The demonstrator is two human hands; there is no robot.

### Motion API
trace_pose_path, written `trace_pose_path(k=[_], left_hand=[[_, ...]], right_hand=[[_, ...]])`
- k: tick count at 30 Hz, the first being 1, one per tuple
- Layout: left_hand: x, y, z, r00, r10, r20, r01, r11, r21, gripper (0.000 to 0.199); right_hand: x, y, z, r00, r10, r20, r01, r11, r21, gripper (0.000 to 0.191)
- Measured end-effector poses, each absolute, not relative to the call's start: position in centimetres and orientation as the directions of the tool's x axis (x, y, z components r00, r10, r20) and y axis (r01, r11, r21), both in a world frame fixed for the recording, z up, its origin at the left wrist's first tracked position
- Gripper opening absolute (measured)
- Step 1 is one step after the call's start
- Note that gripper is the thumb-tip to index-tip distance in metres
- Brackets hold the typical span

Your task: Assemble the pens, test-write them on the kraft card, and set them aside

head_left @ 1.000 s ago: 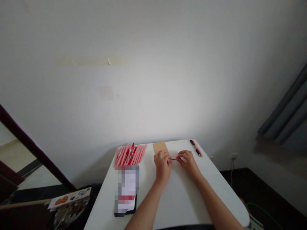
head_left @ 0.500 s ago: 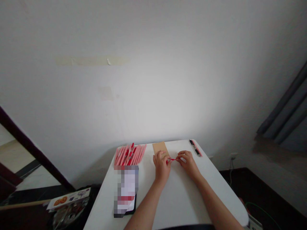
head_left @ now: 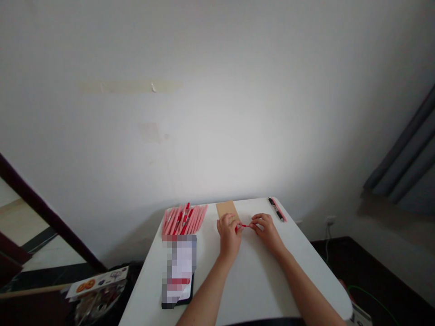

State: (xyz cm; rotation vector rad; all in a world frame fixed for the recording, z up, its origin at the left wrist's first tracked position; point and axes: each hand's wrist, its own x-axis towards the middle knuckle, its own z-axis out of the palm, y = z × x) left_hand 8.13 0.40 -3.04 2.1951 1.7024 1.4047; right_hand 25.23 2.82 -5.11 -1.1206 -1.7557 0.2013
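While we bend to the tabletop (head_left: 260,290), our two hands meet near the middle of its far edge; between them runs a thin red piece (head_left: 245,225), lying roughly parallel to that edge. Our left hand (head_left: 229,235) has thumb and fingers together on the piece's left end, with a bit of red showing beside the thumb; our right hand (head_left: 267,230) pinches its right end between thumb and fingertips; the fingertips of the two hands are apart, and only the short middle of the piece shows in the gap.

Behind our left hand a brown card (head_left: 227,208) reaches toward the far edge; our fingers cover its near end, and we cannot tell whether they press on it. At the far left corner we have a pile (head_left: 185,220) of pink and red pen-like sticks, packed side by side; just nearer, along the left edge, lies a phone (head_left: 180,269), its screen blurred into blocks. By the far right corner a black pen (head_left: 276,210) slants along the right edge, a pink stick (head_left: 280,210) close beside it.
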Motion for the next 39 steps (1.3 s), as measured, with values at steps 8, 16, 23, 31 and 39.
trace_pose_path(k=[8,16,23,31,39], left_hand=[[8.2,0.3,-2.8,-0.003,0.789,0.615,0.745,-0.408,0.528,0.011],[8.2,0.3,-2.8,-0.02,0.77,0.638,0.753,-0.409,0.516,0.012],[8.2,0.6,-3.1,-0.017,0.773,0.634,0.748,-0.411,0.521,0.014],[8.1,0.6,-3.2,-0.029,0.783,0.622,0.717,-0.417,0.559,0.009],[7.8,0.9,-3.2,-0.093,0.769,0.633,0.693,-0.406,0.595,0.009]], right_hand=[[25.2,2.7,-5.2,-0.049,0.753,0.656,0.573,0.56,-0.599,0.029],[25.3,2.9,-5.2,-0.047,0.767,0.64,0.557,0.552,-0.62,0.031],[25.2,3.0,-5.3,-0.037,0.762,0.646,0.563,0.55,-0.617,0.034],[25.4,2.8,-5.2,-0.033,0.776,0.63,0.617,0.512,-0.598,0.039],[26.2,2.6,-5.1,0.067,0.816,0.573,0.81,0.291,-0.509,0.032]])
